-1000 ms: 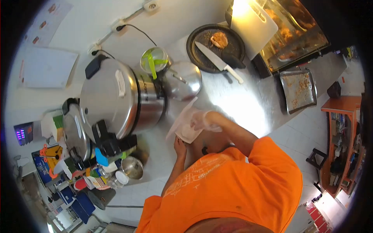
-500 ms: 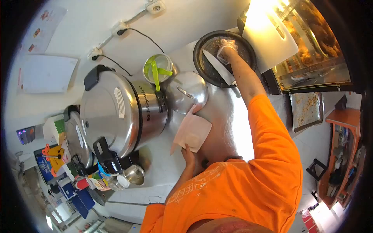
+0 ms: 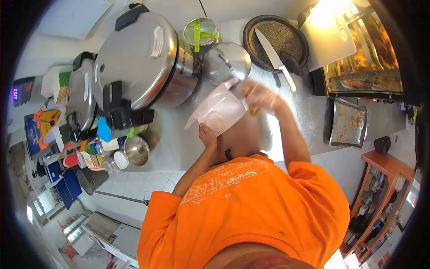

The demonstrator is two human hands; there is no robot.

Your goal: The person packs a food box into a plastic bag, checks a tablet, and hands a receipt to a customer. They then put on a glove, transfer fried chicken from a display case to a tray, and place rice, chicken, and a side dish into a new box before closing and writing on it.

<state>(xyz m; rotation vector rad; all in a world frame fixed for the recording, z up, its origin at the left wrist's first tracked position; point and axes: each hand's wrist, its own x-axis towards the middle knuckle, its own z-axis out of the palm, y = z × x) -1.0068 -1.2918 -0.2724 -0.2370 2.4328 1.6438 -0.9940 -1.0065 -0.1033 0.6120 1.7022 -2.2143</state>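
1. The left grip point(image 3: 208, 136) pinches the near edge of a thin, whitish, paper-like wrapper point(image 3: 224, 101); a pale, round shape point(image 3: 217, 121) shows there, inside or on top I cannot tell.
2. The right grip point(image 3: 265, 99), gloved in clear plastic and blurred, clasps 1 rough, browned piece of food point(image 3: 253, 101) just right of the wrapper.
3. Beyond the right grip, a round, dark mortar point(image 3: 303, 42) carries crumbs, a black pestle point(image 3: 292, 64) and a knife point(image 3: 269, 48), its pale handle over the steel counter point(image 3: 179, 134).
4. Right of that grip, a rectangular metal tray point(image 3: 339, 123) holds crumbs.
5. Beyond the left grip stand a shiny domed lid point(image 3: 237, 58) and a round container point(image 3: 189, 33) with green utensils point(image 3: 197, 36).
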